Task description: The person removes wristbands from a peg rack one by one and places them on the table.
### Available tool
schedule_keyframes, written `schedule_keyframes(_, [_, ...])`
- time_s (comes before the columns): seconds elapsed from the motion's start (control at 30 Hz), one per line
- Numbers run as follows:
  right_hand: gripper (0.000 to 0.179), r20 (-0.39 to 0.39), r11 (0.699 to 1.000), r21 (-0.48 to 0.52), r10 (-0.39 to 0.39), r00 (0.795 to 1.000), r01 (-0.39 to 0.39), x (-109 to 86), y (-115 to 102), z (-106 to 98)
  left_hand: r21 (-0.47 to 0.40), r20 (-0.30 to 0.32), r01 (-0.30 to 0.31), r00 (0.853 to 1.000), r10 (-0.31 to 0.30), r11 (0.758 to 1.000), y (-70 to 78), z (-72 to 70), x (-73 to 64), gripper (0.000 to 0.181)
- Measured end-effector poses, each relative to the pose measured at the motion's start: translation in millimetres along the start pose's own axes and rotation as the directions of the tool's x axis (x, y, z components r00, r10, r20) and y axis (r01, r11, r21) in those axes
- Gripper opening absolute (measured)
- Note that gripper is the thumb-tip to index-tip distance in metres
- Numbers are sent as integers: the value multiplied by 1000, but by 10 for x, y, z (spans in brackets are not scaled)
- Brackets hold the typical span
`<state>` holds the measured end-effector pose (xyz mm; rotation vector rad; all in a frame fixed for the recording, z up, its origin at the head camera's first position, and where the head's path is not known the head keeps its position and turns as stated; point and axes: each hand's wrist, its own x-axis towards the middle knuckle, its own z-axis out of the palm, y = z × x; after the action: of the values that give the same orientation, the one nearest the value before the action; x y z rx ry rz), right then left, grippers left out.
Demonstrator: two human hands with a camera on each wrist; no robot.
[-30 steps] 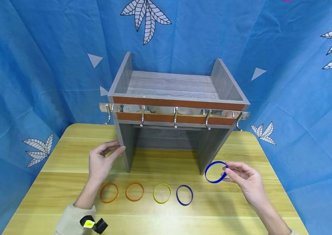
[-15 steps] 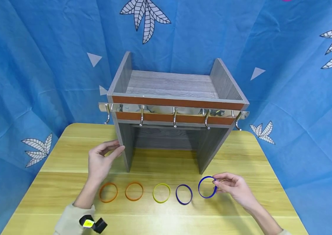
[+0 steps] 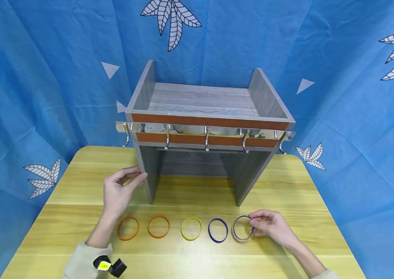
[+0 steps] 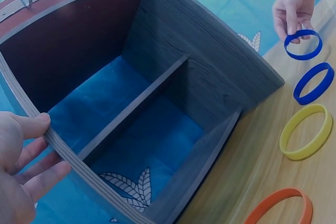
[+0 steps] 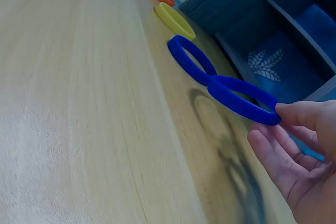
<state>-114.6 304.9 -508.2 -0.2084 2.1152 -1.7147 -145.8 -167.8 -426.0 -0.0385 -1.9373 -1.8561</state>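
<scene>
My left hand (image 3: 117, 195) grips the front edge of the left side panel (image 3: 141, 159) of a grey wood-grain shelf unit (image 3: 204, 101), thumb and fingers on either side in the left wrist view. At the right, my right hand (image 3: 272, 225) pinches a blue wristband (image 5: 239, 107) by its right edge between thumb and fingers. This band hangs just above the table, its shadow apart from it. To its left lies another blue wristband (image 5: 181, 61), then a yellow wristband (image 4: 303, 154) and two orange wristbands (image 3: 118, 229), all in a row.
A metal rail (image 3: 186, 130) with several hooks (image 3: 206, 140) runs across the shelf unit's front, its ends overhanging both sides. Below stretches a light wooden table (image 3: 169, 263). Blue curtain cloth (image 3: 61, 58) with leaf prints surrounds the back and sides.
My right hand has moved down and left with the blue wristband, lowering it beside the other blue one. The left hand stays on the panel.
</scene>
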Motion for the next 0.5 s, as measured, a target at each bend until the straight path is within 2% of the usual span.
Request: schedule_keyframes(0.5, [44,35,998,-14,58,998,-57,48,107,34,-10,5,5,1000,-5,1000,8,-7,0,20])
